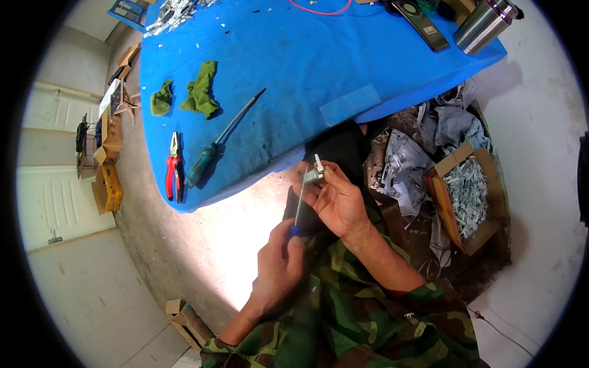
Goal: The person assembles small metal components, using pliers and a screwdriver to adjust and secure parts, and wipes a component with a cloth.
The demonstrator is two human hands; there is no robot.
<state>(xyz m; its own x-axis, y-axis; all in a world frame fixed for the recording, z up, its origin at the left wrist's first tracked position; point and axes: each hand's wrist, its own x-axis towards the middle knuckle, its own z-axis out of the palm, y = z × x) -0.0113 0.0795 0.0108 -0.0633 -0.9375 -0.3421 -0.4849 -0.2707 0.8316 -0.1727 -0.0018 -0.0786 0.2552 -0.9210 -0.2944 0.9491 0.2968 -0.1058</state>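
My left hand (pixel 279 264) is closed around the blue handle of a screwdriver (pixel 299 208). Its thin metal shaft points up and away from me, and its tip end reaches the fingers of my right hand (pixel 342 205). Those fingers pinch a small white and metallic part (pixel 318 171), too small to name exactly; a short white piece sticks up from it. The tip's contact with the part cannot be made out. Both hands are above my lap, just off the table's near edge.
On the blue-covered table (pixel 270 55) lie red-handled pliers (pixel 175 168), another screwdriver (pixel 224 138), green cloths (pixel 199 92) and a pile of metal pieces (pixel 175 15). A steel flask (pixel 485 27) stands far right. A cardboard box (pixel 454 230) of metallic strips sits at right.
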